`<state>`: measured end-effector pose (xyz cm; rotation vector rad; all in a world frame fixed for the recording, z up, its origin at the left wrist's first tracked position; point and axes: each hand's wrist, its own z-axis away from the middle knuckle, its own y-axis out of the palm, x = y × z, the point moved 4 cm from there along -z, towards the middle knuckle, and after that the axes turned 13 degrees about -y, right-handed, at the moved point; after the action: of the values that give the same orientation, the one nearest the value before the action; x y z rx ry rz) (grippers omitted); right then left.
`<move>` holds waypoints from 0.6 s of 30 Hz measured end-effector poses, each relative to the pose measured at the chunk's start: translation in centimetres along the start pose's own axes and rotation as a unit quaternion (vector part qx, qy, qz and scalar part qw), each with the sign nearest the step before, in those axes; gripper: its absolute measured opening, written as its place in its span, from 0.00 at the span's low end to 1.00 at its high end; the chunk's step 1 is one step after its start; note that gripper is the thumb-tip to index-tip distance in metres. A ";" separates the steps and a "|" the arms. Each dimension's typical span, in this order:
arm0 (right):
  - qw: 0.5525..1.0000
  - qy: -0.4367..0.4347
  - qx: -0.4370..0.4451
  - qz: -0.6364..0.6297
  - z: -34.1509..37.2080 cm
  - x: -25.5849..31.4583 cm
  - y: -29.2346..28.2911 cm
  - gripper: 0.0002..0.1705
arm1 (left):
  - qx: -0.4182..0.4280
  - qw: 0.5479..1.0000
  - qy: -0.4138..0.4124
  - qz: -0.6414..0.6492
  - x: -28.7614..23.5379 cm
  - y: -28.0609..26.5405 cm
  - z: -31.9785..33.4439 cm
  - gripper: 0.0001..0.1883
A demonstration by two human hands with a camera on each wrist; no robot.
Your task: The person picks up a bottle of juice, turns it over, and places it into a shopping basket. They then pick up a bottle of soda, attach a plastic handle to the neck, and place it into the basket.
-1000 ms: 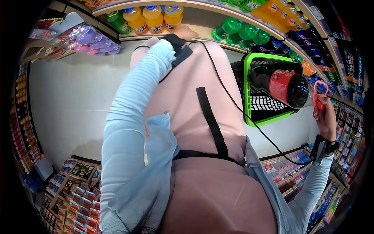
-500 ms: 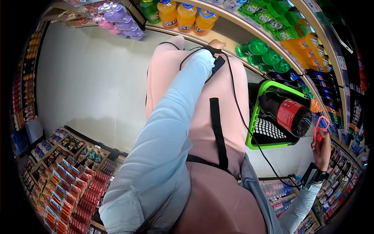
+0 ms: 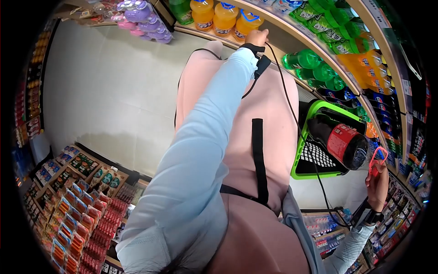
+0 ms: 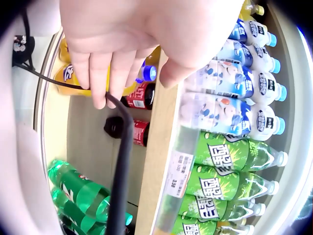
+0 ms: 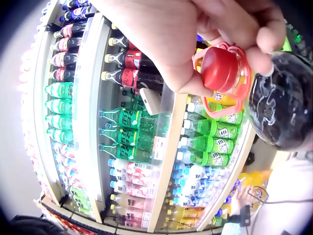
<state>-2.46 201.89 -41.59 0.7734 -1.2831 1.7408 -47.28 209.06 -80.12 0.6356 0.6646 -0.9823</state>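
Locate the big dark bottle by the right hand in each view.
Head: big dark bottle right of centre, overlapping the green-rimmed basket.
Left wrist: not in it; the red-labelled bottles there are others, beyond the shelf edge.
Right wrist: big dark bottle at the right edge, partly cut off, beside the right hand.
Shared landmark: left hand, near the top in the head and left wrist views, lower right in the right wrist view.

White "7" [image 4: 67, 192] (on green bottle [image 4: 87, 189])
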 end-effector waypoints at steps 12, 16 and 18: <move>0.993 -0.043 0.087 0.066 -1.4 3.1 1.6 0.14 | 0.042 0.946 0.065 0.314 -8.9 -11.1 0.4 0.35; 0.993 -0.074 0.045 0.077 -0.9 5.8 3.7 0.17 | 0.045 0.948 0.103 0.298 -12.0 -14.0 5.0 0.33; 0.989 -0.091 0.072 0.096 -1.4 6.9 5.3 0.16 | 0.077 0.948 0.164 0.261 -12.4 -15.2 5.8 0.33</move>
<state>-10.41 204.25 -38.64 0.9354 -1.4029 1.9707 -64.53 205.04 -69.88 1.0650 0.6651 -0.4375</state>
